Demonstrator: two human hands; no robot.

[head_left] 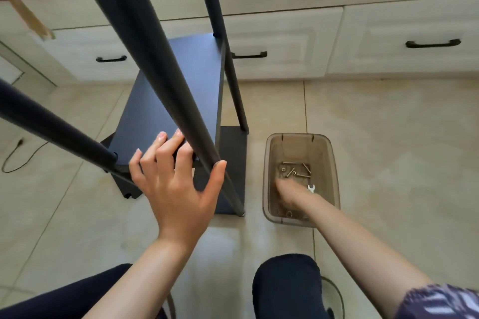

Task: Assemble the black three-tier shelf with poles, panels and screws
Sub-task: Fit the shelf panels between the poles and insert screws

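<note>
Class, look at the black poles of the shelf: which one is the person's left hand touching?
The near-right pole, running from top left down past the middle panel. The left hand has its thumb against it; the other poles stand untouched.

Left hand (172, 184): fingers (160, 141) on middle panel (171, 93), thumb against pole (166, 65) | Right hand (287, 193): inside bin (334, 163), among screws (295, 171) | Wrench (311, 188): in bin
</note>
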